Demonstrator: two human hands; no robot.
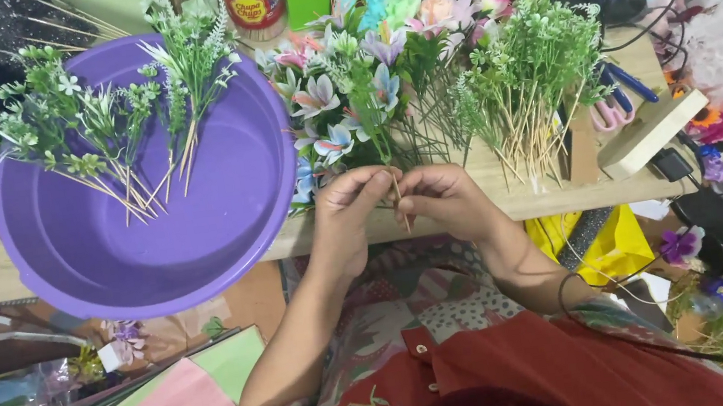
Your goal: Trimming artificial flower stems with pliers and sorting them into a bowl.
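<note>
Two hands on one stick

Both hands, left hand & right hand, pinch a thin wooden stick upright at the table edge, prob. to steady it. Flower bunches stand just behind; purple basin w/ green sprigs at left.

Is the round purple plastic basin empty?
No, the round purple plastic basin holds green artificial sprigs on thin wooden sticks.
</note>
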